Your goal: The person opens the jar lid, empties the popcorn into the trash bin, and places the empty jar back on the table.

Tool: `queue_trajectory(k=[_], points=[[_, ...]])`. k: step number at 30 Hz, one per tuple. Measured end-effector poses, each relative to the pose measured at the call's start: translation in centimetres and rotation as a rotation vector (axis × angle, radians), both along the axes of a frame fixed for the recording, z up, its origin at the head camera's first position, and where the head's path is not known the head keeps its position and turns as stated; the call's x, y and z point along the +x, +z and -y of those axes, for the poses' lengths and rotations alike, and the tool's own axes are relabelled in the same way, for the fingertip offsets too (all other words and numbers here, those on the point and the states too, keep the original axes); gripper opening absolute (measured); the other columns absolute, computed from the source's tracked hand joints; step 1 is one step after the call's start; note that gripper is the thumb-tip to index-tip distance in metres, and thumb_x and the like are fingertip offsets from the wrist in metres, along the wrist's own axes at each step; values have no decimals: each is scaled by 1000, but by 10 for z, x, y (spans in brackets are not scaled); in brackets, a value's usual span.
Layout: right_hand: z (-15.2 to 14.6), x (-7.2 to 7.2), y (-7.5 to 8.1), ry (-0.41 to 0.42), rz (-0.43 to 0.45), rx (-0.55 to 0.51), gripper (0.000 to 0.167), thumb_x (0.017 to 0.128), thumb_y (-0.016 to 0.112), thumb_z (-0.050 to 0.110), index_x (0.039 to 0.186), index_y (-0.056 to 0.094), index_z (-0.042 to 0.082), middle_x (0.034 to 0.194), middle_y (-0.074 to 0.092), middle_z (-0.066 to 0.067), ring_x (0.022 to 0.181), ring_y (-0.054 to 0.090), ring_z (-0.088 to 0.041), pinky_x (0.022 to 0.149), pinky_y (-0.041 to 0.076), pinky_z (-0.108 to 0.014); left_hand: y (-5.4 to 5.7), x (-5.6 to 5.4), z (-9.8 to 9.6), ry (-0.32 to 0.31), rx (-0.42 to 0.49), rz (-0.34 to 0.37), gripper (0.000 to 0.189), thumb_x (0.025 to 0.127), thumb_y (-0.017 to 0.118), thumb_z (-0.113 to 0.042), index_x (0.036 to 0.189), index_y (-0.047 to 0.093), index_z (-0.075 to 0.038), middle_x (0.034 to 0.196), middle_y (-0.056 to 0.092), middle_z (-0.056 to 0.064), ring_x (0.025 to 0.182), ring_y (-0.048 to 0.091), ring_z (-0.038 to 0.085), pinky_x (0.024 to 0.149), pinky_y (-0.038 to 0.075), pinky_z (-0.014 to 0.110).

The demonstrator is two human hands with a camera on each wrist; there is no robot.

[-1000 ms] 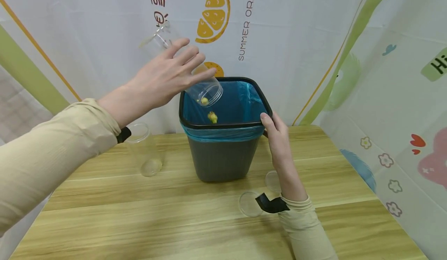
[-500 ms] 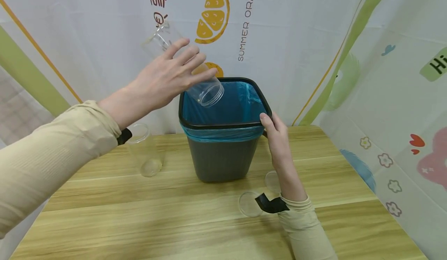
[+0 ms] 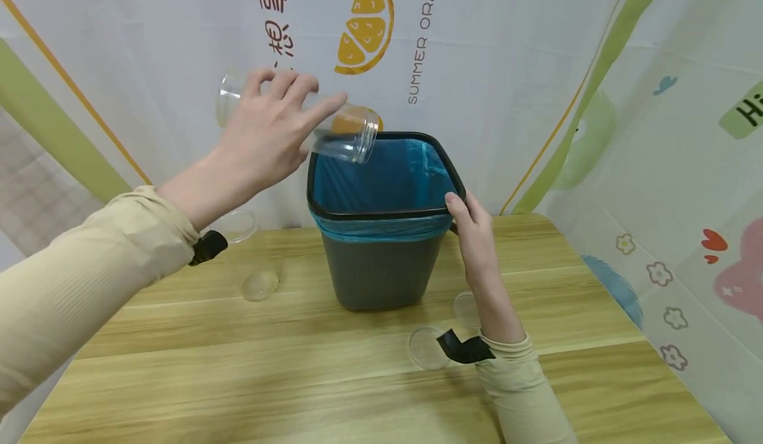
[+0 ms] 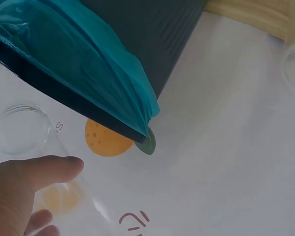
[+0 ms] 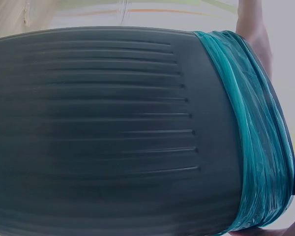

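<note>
My left hand [image 3: 268, 126] grips a clear plastic jar [image 3: 342, 132], which lies nearly level with its open mouth over the left rim of the trash can. In the left wrist view the thumb lies along the clear wall of the jar [image 4: 71, 196], and nothing shows inside it. The grey trash can [image 3: 381, 268] stands upright on the table, lined with a blue bag [image 3: 387, 172] folded over its black rim. My right hand [image 3: 473, 232] holds that rim at the right front corner, thumb on top; its fingers reach down outside, partly hidden.
A second clear jar [image 3: 247, 258] stands on the wooden table [image 3: 286, 378] left of the can. Two clear round lids [image 3: 428, 348] lie near my right wrist. A printed curtain [image 3: 507, 53] hangs close behind the can.
Small yellow-green pieces fell from the jar into the can and are out of sight. The jar has since swung from steeply tipped to nearly level, its mouth rising. My right hand stays put.
</note>
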State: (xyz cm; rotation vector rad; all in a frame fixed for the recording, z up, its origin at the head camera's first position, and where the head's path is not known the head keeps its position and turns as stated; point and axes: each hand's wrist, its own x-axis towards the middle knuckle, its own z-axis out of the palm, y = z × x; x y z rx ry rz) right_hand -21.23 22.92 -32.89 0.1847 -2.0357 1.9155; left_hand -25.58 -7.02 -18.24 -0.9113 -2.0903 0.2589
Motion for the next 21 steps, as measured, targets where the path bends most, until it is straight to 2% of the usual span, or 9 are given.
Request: queue_trajectory(k=[5,12,17,21], points=[[0,0,0,8,-3,-2,50,106,48,43,140,57,8,131,60,-8,122,52,-21,113,43,-53,-3,3,2,64,136,93,73,77,80,-11,144,51,-16,127,59,22,118,54,43,94,44,62],[0,1,0,12,-14,-2,50,106,48,43,143,57,11,134,59,-7,123,53,-19,112,44,-52,-1,12,5,196,325,370,91,78,86,-30,156,40,-19,136,55,22,129,49,43,94,43,66],[1,1,0,26,-27,-6,50,106,48,42,148,55,17,141,59,-5,127,54,-16,111,45,-50,-2,18,9,212,482,527,97,81,83,-38,161,33,-19,140,57,19,129,51,39,96,46,64],[0,1,-1,23,-27,-1,49,106,47,42,149,54,16,143,59,-6,126,53,-16,110,45,-50,-5,20,13,204,586,615,97,82,81,-44,162,30,-20,141,57,17,129,52,35,98,46,60]])
